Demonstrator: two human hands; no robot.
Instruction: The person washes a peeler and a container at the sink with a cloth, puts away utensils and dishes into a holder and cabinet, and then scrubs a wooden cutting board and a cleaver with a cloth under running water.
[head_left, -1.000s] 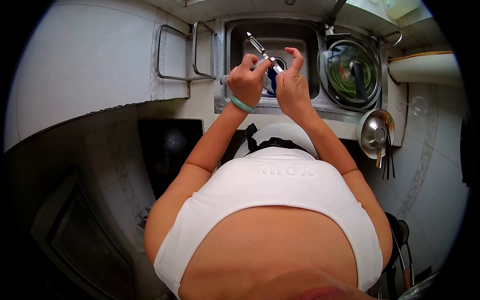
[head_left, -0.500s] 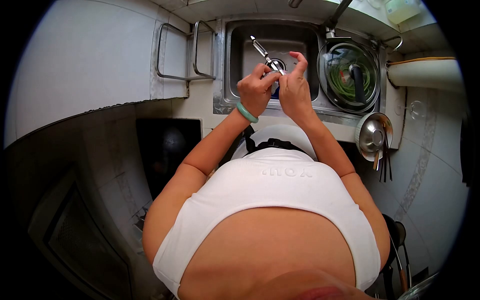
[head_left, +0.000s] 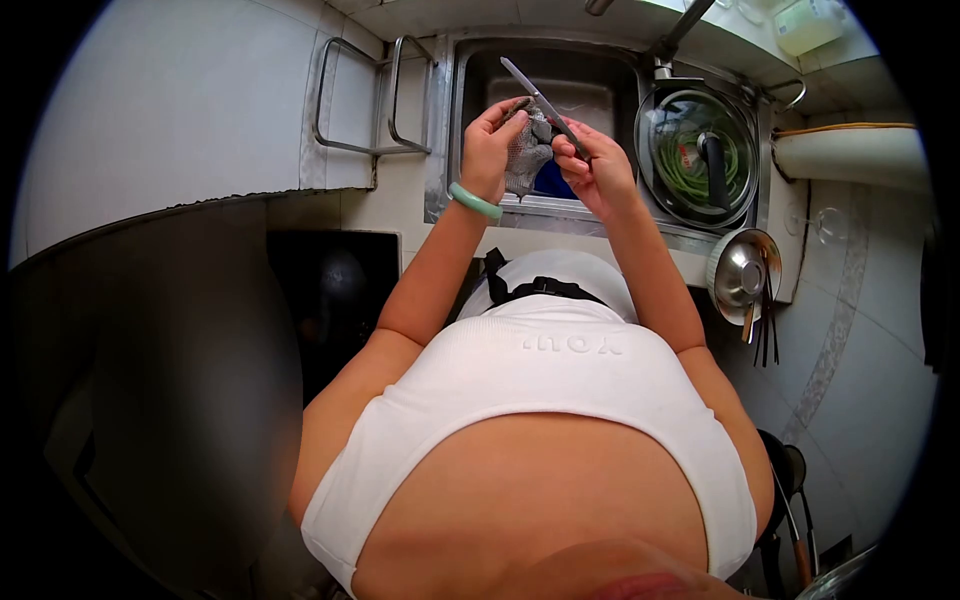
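Observation:
My left hand [head_left: 487,150], with a green bangle on its wrist, is closed on a grey mesh cloth [head_left: 525,162] that hangs down over the sink [head_left: 446,150]. My right hand [head_left: 605,178] grips the lower end of a metal peeler [head_left: 538,96]. The peeler slants up and left, seen edge-on, and passes just above the cloth; whether they touch I cannot tell. Part of a blue thing [head_left: 556,182] shows in the sink below the cloth, its kind hidden.
Right of the sink, a glass lid [head_left: 670,130] covers long green vegetables. A metal bowl [head_left: 742,275] and several chopsticks [head_left: 767,325] hang near the counter's right end. A faucet [head_left: 680,28] stands behind, and a metal rack [head_left: 392,95] is on the left.
The peeler has turned edge-on, now held in my right hand alone. My left hand has moved up and left, and the mesh cloth now hangs in full view from it.

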